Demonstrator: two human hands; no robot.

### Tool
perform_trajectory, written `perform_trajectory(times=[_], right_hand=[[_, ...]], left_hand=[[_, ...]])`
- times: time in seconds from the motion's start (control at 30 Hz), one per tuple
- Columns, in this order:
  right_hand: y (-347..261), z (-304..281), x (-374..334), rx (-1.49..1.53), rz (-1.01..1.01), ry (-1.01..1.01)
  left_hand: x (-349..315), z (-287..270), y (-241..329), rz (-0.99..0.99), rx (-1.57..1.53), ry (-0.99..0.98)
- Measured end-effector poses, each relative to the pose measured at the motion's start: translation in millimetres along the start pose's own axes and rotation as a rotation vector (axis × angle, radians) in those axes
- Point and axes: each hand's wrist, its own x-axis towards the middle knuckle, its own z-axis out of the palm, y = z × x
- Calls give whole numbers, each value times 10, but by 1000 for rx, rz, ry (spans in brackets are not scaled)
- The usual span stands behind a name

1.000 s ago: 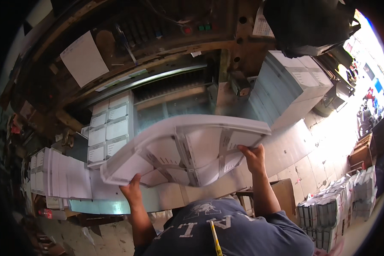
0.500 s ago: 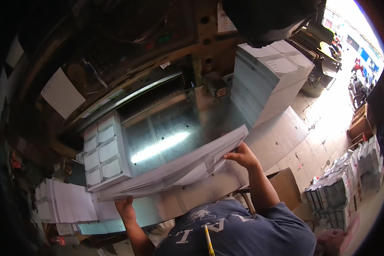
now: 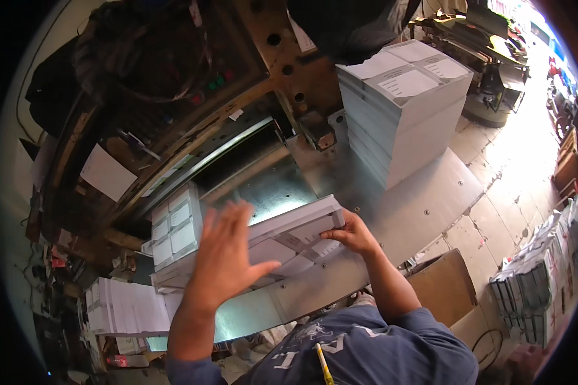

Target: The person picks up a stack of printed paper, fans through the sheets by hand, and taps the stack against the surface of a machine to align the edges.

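Note:
A thick stack of printed sheets (image 3: pixel 292 242) stands on its long edge, tilted, on the metal table in front of me. My right hand (image 3: pixel 354 235) grips its right end, thumb on the near face and fingers behind. My left hand (image 3: pixel 226 256) is raised in front of the stack's left part, fingers spread and slightly blurred. It holds nothing; whether its palm touches the sheets I cannot tell. Behind the stack's left end lies another stack of printed sheets (image 3: pixel 176 226), flat, partly hidden by my left hand.
A tall pile of printed sheets (image 3: pixel 398 122) stands on the metal table (image 3: pixel 424 196) at the right. Beyond the table is a dark machine (image 3: pixel 282 61) with a slot. More paper (image 3: pixel 125 307) lies lower left. A cardboard box (image 3: pixel 442 289) and tied bundles (image 3: pixel 534 282) sit at right.
My left hand has let go of the stack's lower left corner and risen in front of it, fingers spread. The sagging sheets now stand straighter, and my right hand still holds the right end.

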Motion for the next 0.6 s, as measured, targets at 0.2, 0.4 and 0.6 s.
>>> perform_trajectory(times=[0.2,0.4,0.6], right_hand=[[-54,110,68,-66,3,-69],[-409,227,92,-193,-17,93],[-606,319,243,-34,-309,217]], left_hand=[[108,242,-28,-264,-226,-15],[-48,78,-57,-339,-265,12],[-683,-595,-489,-304,-913,604]])
